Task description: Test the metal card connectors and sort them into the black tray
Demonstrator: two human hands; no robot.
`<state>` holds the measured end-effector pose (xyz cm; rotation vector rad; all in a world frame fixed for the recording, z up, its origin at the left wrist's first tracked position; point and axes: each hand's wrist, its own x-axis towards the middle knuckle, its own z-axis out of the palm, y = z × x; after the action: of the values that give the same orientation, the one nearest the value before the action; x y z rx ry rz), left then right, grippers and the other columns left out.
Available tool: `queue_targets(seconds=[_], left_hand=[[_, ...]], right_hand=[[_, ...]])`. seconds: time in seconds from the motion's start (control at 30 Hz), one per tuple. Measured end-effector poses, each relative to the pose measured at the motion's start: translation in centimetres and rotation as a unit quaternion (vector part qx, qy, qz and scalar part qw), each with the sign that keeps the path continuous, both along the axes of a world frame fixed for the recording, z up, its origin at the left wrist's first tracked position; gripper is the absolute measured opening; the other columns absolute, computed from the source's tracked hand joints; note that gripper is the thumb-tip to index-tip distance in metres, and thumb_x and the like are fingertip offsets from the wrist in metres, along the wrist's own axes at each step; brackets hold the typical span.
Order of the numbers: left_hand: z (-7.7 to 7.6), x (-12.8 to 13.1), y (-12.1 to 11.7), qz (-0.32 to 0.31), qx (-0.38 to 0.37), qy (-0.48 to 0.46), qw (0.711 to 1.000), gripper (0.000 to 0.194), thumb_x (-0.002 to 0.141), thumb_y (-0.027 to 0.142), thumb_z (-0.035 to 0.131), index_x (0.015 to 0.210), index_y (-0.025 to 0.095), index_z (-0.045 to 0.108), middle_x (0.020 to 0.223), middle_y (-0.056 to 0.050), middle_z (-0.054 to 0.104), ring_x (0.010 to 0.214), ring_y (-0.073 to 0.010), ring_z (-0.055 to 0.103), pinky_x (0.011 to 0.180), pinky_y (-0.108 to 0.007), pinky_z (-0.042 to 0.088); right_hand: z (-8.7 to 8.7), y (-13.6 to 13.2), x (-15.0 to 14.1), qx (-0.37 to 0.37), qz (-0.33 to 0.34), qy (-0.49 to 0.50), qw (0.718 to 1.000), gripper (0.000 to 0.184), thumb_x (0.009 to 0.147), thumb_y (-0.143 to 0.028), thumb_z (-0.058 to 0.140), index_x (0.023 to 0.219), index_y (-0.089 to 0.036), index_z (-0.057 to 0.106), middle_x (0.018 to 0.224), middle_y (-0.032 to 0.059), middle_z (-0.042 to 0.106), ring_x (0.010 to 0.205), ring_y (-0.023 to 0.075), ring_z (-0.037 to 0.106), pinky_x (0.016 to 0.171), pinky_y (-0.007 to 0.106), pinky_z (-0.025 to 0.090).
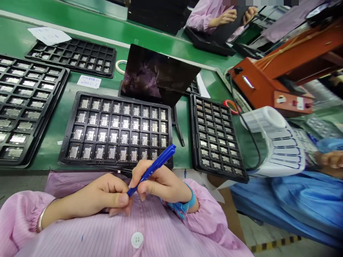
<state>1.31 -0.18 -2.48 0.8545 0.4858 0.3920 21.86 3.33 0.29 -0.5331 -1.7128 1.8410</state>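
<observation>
A blue pen (158, 163) is held at a slant in front of my chest, its clip end pointing up and to the right. My right hand (163, 182) is closed round its middle, with thumb and fingers pinching the barrel. The thumb and curled fingers of my left hand (108, 194) close on the pen's lower end, and that tip is hidden. Just beyond my hands lies a black tray (122, 123), with small silver metal parts in its compartments.
More black trays of parts stand at the left (24, 107) and right (218, 137). Behind the middle tray is a dark tablet screen (157, 76). A handwritten label (89, 81), white tape roll (121, 66) and orange machine (268, 85) are around. Co-workers sit opposite and at right.
</observation>
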Motion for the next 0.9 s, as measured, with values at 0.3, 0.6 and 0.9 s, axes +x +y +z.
queue_targets(seconds=[0.3,0.6,0.9], left_hand=[[1.7,-0.2,0.3,0.095,0.156,0.091,0.979,0.042,0.099,0.046,0.044,0.073,0.018,0.064,0.051,0.002,0.049,0.044,-0.0094,0.041,0.044,-0.023,0.032],[1.3,0.2,1.6,0.213,0.726,0.256,0.602,0.032,0.102,0.038,0.038,0.088,0.016,0.057,0.074,-0.003,0.063,0.065,-0.0165,0.056,0.059,-0.031,0.042],[1.2,-4.7,0.6,0.157,0.629,0.281,0.707,0.037,0.104,0.039,0.027,0.077,0.022,0.046,0.061,0.003,0.054,0.051,-0.0120,0.049,0.048,-0.025,0.039]], right_hand=[[-1.0,0.1,-0.8,0.471,-0.404,-0.275,0.734,0.026,0.089,-0.028,0.065,0.115,-0.025,0.066,0.075,0.0026,0.064,0.068,0.0183,0.056,0.062,0.032,0.045],[2.4,-1.7,-1.5,0.120,-0.169,-0.130,0.970,0.025,0.102,-0.033,0.041,0.087,-0.021,0.057,0.065,-0.0028,0.056,0.058,0.0111,0.052,0.055,0.025,0.042],[7.1,-0.4,3.7,0.063,-0.317,-0.093,0.942,0.019,0.091,-0.039,0.063,0.078,-0.026,0.064,0.054,-0.0031,0.047,0.042,0.0101,0.042,0.035,0.027,0.030]])
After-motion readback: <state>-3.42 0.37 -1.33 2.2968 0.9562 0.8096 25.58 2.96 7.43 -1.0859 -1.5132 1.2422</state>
